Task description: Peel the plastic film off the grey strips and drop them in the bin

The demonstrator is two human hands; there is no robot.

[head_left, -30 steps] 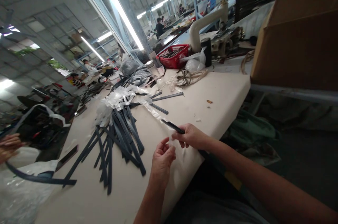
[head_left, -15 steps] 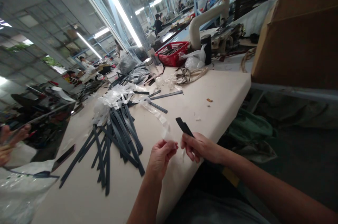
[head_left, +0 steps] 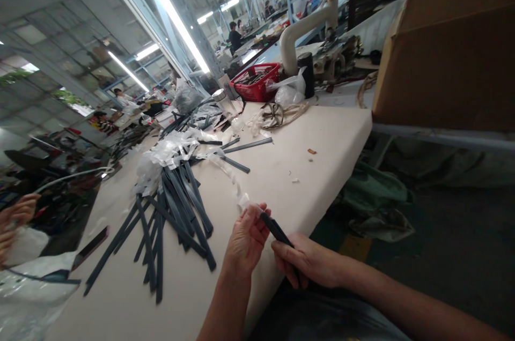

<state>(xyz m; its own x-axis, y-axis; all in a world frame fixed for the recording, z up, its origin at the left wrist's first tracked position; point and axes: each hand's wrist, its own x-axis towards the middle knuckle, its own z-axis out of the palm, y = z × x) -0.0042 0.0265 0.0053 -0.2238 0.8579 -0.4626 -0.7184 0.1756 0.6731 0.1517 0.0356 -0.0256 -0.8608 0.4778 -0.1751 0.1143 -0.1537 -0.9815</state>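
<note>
My right hand [head_left: 308, 266] grips a dark flat strap [head_left: 274, 228] near the table's front edge, its free end pointing up and left. My left hand [head_left: 246, 239] is closed beside it, fingertips pinching a clear plastic film strip [head_left: 233, 183] at the strap's tip. The film trails back over the beige table [head_left: 322, 148] toward a heap of clear film wrappers [head_left: 171, 150]. A pile of several dark straps [head_left: 173, 212] lies fanned out to the left of my hands.
A red basket [head_left: 257, 81], a metal-lidded jar [head_left: 222, 101], a coiled tan cord [head_left: 277, 114] and a sewing machine [head_left: 317, 35] stand at the far end. A cardboard box [head_left: 446, 51] is at the right. Another person's hands [head_left: 16, 217] work at the left edge.
My right hand has drawn the strap down and toward me, off the table edge. My left hand has moved up to the strap's tip and pinches the film there.
</note>
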